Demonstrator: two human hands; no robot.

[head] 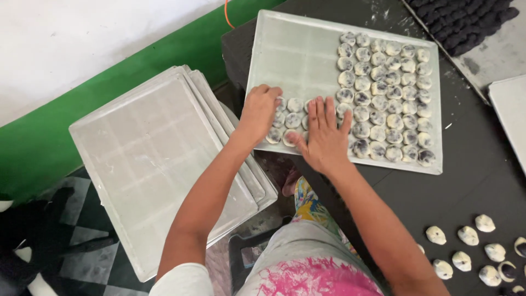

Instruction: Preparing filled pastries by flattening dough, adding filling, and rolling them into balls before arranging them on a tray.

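Note:
A metal baking tray lies on a dark table, its right half filled with several rows of small round floured dough pieces with dark filling. My left hand rests on the dough pieces at the tray's near left, fingers curled down over them. My right hand lies flat beside it, fingers spread and pressing on neighbouring pieces. Neither hand lifts anything. The tray's far left part is bare.
A stack of empty metal trays sits lower to the left. Loose dough pieces lie on the dark table at bottom right. Dark lumps fill the top right; another tray edge shows at right.

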